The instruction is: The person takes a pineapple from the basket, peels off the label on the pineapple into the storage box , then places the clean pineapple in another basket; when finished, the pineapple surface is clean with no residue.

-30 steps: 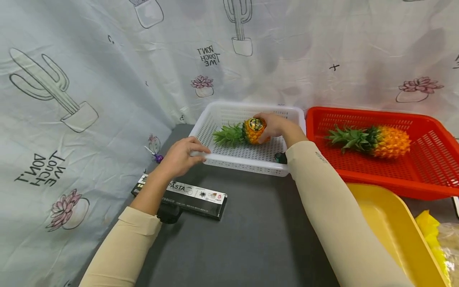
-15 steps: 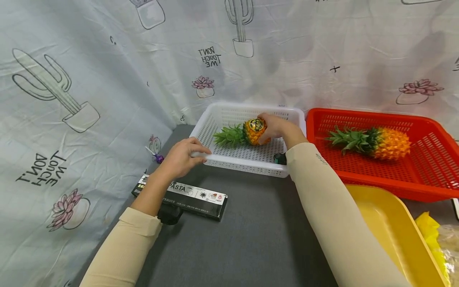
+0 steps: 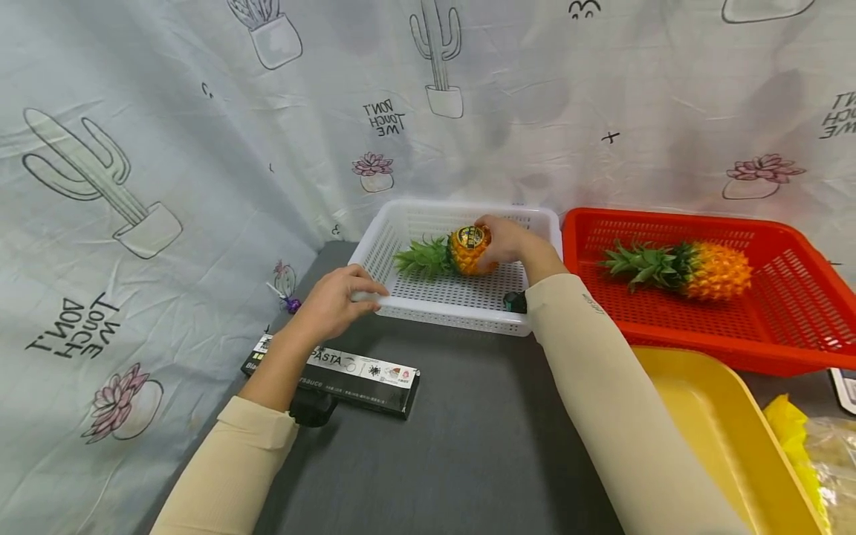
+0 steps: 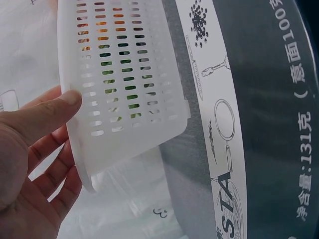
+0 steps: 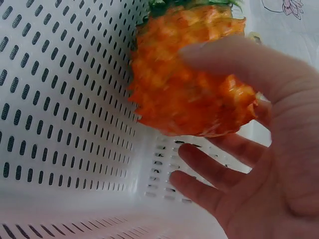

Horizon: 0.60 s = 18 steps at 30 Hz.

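Observation:
A small pineapple (image 3: 472, 260) with a green leafy crown lies on its side in the white perforated basket (image 3: 455, 318), crown toward the left. Its body carries a black and gold label. My right hand (image 3: 506, 241) reaches over the basket and grips the pineapple, thumb on the near side; in the right wrist view the thumb crosses its orange body (image 5: 187, 94) while other fingers spread below. With the left hand (image 3: 337, 299) I pinch the basket's left front corner. The left wrist view shows the thumb (image 4: 70, 98) over the rim and fingers behind.
A red basket (image 3: 709, 345) holding another pineapple (image 3: 718, 271) stands to the right. In front of it is a yellow tray (image 3: 695, 409), beside a yellow bag (image 3: 792, 431). A black pasta box (image 3: 374, 386) lies under my left forearm. A printed curtain (image 3: 535, 134) hangs behind.
The head view has shifted slightly, so everything sits a little lower and further left. Both hands keep their places on the pineapple and the white basket.

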Each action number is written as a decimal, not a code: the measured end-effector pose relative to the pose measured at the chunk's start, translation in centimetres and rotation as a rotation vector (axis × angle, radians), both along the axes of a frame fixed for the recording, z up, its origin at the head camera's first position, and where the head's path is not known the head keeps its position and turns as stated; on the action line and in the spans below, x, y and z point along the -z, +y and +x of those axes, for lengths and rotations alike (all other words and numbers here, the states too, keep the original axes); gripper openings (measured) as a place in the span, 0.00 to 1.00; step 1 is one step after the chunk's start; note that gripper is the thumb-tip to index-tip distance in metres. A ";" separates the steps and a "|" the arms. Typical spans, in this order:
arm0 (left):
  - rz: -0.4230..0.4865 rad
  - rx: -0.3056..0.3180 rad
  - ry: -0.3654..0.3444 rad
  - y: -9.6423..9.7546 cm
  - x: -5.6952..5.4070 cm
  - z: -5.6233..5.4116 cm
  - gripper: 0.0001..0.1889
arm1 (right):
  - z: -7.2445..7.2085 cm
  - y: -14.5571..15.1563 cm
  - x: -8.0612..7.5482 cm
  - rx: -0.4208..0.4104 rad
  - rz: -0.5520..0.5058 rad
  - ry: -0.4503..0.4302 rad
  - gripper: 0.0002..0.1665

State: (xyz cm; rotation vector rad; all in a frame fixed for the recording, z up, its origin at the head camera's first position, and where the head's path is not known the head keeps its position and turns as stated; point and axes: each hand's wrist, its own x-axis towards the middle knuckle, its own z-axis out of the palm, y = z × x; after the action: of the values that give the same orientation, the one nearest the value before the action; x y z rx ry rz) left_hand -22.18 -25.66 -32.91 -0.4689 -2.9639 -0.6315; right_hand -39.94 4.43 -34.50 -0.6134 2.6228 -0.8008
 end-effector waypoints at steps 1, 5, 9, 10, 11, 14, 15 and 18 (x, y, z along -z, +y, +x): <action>0.001 0.002 0.001 0.0 0.0 0.0 0.12 | 0.0 0.0 0.0 0.004 -0.013 0.007 0.55; 0.001 0.010 0.006 -0.1 0.1 0.0 0.12 | 0.0 -0.1 0.0 0.020 -0.064 0.034 0.52; 0.002 0.016 0.002 -0.2 0.2 0.0 0.12 | 0.0 -0.1 0.0 0.030 -0.087 0.036 0.51; 0.003 0.016 0.002 -0.2 0.2 0.0 0.12 | 0.0 -0.1 -0.1 0.029 -0.090 0.035 0.50; 0.006 0.017 0.001 -0.3 0.2 0.0 0.12 | 0.0 -0.1 -0.1 0.026 -0.095 0.035 0.50; 0.009 0.017 0.002 -0.4 0.2 0.0 0.12 | 0.0 -0.1 -0.3 0.023 -0.129 0.021 0.49; 0.010 0.018 0.001 -0.4 0.2 0.0 0.12 | 0.0 -0.1 -0.4 0.021 -0.143 0.012 0.49; 0.009 0.019 0.004 -0.3 0.2 -0.1 0.12 | 0.1 0.1 -1.0 0.029 -0.186 -0.001 0.49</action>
State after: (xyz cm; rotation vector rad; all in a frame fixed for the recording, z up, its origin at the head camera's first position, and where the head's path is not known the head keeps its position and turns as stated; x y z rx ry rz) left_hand -22.29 -25.95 -33.07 -0.4982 -2.9547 -0.6450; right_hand -39.83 4.54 -33.52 -0.6241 2.5804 -1.0630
